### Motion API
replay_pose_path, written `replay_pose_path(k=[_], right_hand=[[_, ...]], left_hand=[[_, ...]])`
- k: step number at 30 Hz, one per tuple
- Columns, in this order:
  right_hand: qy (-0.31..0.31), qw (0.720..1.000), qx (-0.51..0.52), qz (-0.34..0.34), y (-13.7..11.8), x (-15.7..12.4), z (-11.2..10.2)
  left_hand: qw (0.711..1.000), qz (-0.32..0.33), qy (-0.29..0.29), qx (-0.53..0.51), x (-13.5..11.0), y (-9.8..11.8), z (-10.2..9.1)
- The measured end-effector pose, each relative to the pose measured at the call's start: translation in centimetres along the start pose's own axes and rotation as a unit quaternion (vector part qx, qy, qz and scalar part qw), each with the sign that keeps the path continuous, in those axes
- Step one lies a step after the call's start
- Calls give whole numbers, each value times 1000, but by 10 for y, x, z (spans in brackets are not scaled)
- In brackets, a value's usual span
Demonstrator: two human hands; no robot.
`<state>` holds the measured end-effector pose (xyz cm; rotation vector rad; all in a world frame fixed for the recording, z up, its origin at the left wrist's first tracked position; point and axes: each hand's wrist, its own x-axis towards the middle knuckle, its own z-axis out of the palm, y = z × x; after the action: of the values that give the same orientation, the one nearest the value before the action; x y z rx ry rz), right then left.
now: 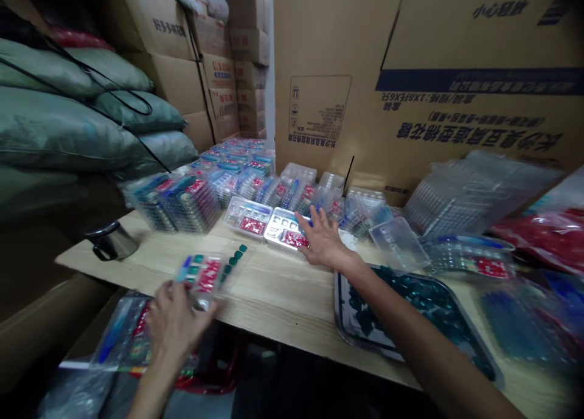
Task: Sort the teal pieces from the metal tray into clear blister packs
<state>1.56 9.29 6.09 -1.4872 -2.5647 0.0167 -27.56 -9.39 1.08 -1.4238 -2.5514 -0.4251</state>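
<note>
My left hand (pixel 176 318) is closed around the edge of a filled clear plastic tray (pixel 201 279) at the table's front edge. That tray shows green pieces, a red-and-white packet and a blue item, all slightly blurred. Over another filled clear tray (pixel 274 239), my right hand (pixel 323 239) spreads its fingers; whether they touch it I cannot tell. Directly left of it lies a similar tray (pixel 249 217) with a red packet. Several green pieces (pixel 233 259) lie in a line close to my left hand.
A metal tray (pixel 338 309) of dark green pieces stands under my right forearm. Stacks of filled trays (pixel 191 206) line the back, beside a tall cardboard box (pixel 328 72). A steel mug (pixel 112 241) sits at left. Nested clear trays (pixel 474 191) lean at right.
</note>
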Motion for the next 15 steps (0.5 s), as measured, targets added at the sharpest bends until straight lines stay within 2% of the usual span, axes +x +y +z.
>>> replay_pose_path(k=[2, 3, 5, 7, 11, 15], right_hand=[[-39, 999, -13, -9, 0, 6, 5], [-51, 998, -18, -10, -2, 8, 8], [-56, 998, -32, -11, -6, 11, 14], [-38, 998, -55, -18, -9, 11, 20], [16, 992, -110, -53, -7, 8, 23], [24, 988, -137, -69, -1, 7, 24]], left_hand=[[996, -82, -14, 30, 35, -25, 0], [994, -96, -29, 36, 49, -35, 3], [991, -107, -78, 37, 69, -48, 10], [992, -86, -82, 39, 77, -49, 19], [1000, 26, 14, 1, 72, -23, 30], [978, 153, 17, -138, 57, 21, 39]])
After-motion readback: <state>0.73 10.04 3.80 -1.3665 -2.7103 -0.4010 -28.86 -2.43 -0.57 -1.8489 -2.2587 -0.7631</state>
